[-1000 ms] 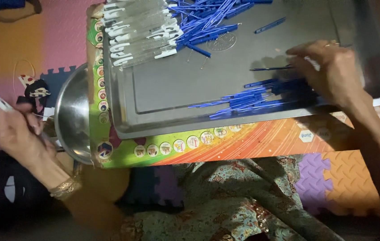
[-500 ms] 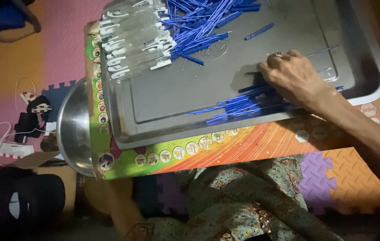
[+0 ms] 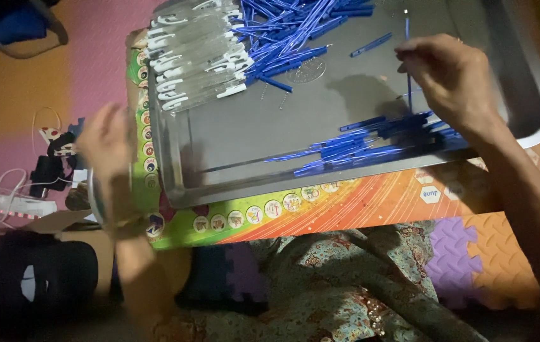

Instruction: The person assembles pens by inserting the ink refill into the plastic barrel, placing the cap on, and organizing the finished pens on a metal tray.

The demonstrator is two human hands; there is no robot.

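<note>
Raised off the near heap since half a second ago, the right hand now pinches one thin blue refill upright above the steel tray, and the left hand has come into view at the tray's left edge.

Nearest the person lies patterned cloth over the lap, with a dark bag to the left on the foam floor mat. Beyond it a bright printed board carries the tray. Blurred, the left hand hovers beside the tray's near-left corner; whether its fingers are wide or closed cannot be told. Inside the tray, a loose heap of blue refills lies under the right wrist. Farther off sit a second blue pile and a row of clear pen barrels.
</note>
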